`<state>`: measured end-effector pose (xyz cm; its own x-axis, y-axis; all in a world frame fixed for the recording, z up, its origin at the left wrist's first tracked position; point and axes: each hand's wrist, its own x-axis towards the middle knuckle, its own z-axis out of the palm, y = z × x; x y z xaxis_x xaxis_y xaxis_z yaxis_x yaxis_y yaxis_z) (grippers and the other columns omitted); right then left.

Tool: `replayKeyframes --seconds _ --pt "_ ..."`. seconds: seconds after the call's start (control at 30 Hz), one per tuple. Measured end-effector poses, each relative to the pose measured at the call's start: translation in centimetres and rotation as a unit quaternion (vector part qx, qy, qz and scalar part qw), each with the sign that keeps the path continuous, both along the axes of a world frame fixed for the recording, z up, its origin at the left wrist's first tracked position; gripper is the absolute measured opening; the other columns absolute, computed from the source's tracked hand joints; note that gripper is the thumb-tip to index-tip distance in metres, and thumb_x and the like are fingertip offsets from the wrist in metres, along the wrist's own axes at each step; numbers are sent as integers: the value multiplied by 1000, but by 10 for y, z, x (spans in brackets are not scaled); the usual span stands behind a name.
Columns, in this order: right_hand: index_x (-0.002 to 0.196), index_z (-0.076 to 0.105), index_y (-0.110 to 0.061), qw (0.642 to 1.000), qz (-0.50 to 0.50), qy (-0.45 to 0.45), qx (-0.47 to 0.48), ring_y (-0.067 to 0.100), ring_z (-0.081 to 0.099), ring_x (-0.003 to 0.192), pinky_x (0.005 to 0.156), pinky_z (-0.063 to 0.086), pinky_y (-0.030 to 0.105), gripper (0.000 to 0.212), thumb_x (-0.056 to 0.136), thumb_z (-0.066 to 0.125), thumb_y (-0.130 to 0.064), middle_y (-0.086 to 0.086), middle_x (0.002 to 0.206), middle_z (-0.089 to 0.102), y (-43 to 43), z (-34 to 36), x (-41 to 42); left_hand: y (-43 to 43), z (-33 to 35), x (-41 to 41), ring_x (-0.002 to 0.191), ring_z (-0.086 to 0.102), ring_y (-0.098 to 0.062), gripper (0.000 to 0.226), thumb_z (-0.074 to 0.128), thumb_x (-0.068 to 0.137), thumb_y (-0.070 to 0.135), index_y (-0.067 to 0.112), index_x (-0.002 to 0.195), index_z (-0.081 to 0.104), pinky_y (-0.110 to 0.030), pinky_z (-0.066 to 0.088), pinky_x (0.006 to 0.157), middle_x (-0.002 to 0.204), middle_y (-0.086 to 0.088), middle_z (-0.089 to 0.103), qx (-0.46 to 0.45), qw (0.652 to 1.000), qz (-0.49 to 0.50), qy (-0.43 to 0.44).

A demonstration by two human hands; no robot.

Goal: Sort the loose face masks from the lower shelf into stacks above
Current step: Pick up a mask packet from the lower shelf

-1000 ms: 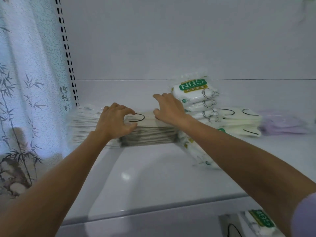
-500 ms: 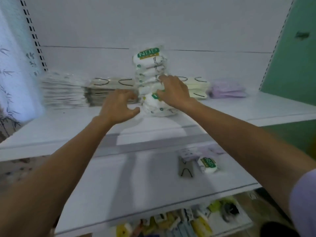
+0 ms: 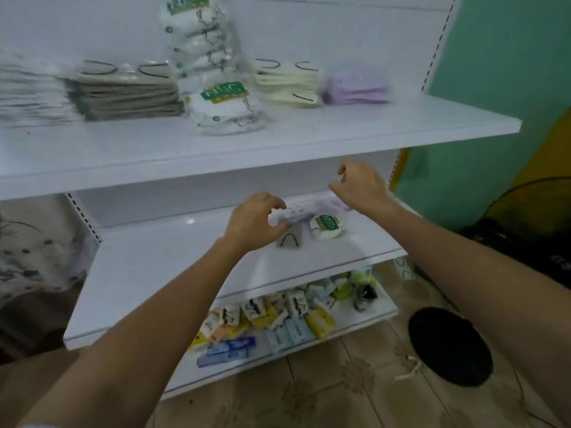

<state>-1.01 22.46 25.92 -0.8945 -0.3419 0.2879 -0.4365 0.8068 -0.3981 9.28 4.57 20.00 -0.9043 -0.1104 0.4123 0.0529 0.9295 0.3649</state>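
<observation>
Three loose masks lie on the lower shelf (image 3: 173,264): a grey mask (image 3: 291,240), a white N95 pack (image 3: 326,225) and a lavender mask (image 3: 304,209). My left hand (image 3: 255,222) hovers at the grey and lavender masks with fingers loosely curled, thumb close to the lavender one; no grip shows. My right hand (image 3: 361,188) hangs just above the lavender mask, fingers relaxed, holding nothing. On the upper shelf (image 3: 309,140) stand a white stack (image 3: 27,88), a grey stack (image 3: 126,94), a tall N95 stack (image 3: 204,35) with one N95 pack (image 3: 225,100) leaning in front, a cream stack (image 3: 287,84) and a lavender stack (image 3: 355,88).
The bottom shelf holds several small boxes and packets (image 3: 278,316). A single mask (image 3: 404,268) lies on the tiled floor by the shelf's right end, beside a black round object (image 3: 449,345). A dark fan (image 3: 537,217) stands at the right, before a green wall.
Both hands left the stacks on the upper shelf and dropped to the loose masks on the lower shelf. My view tilted downward, so the bottom shelf and floor now show.
</observation>
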Motion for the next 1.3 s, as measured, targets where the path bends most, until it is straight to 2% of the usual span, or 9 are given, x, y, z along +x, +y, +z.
replayKeyframes --seconds 0.3,0.53,0.7,0.8,0.9,1.07,1.17,1.23,1.3 --pt "127 49 -8 983 -77 -165 -4 30 52 116 89 42 33 45 89 57 -31 12 127 56 54 -103 -79 33 -101 -77 92 60 -25 43 48 71 34 10 101 67 -28 45 77 102 -8 64 180 981 37 -67" --pt "123 51 -12 955 -87 -283 -22 29 58 101 80 48 31 38 90 58 -28 14 114 61 67 -190 -149 45 -176 -153 94 58 -24 38 61 82 20 5 116 60 -22 40 79 112 -14 59 224 962 35 -154" --pt "132 48 -16 950 -58 -304 -31 28 59 97 83 48 33 42 90 54 -23 12 102 61 68 -238 -188 49 -224 -205 117 49 -27 47 61 87 15 8 131 48 -29 39 96 130 -14 49 201 952 52 -225" --pt "131 50 -17 929 -54 -354 -97 29 64 90 79 52 35 41 90 53 -19 12 94 63 70 -262 -207 62 -241 -232 130 36 -30 58 58 90 15 2 140 32 -32 28 107 141 -20 36 231 945 66 -222" --pt "132 48 -20 907 -19 -406 -108 30 66 91 72 52 33 44 89 53 -17 15 101 64 69 -283 -220 75 -259 -254 135 28 -29 61 60 89 16 1 140 30 -27 20 107 145 -19 31 204 954 71 -207" --pt "137 44 -17 898 8 -427 -105 21 63 70 52 50 17 47 91 52 -13 17 112 63 77 -308 -261 100 -279 -274 138 21 -27 68 54 89 37 20 146 21 -39 23 109 155 -3 17 78 936 131 -318" --pt "135 47 -15 928 -10 -362 -87 31 62 96 77 50 30 41 94 47 -19 17 119 61 75 -311 -282 123 -275 -276 125 38 -27 58 55 88 31 23 142 34 -30 31 100 144 -1 39 47 957 65 -278" --pt "136 45 -12 949 -1 -312 -32 33 53 115 92 42 32 42 95 47 -23 18 126 57 74 -313 -289 131 -269 -275 114 50 -26 49 57 87 18 19 135 47 -22 36 90 130 -4 54 140 954 26 -262" --pt "140 40 -13 950 26 -311 -19 33 48 121 96 38 33 50 93 53 -24 19 132 53 75 -313 -295 127 -265 -274 112 51 -28 42 59 85 10 12 127 55 -22 34 90 122 -11 56 183 961 83 -193"
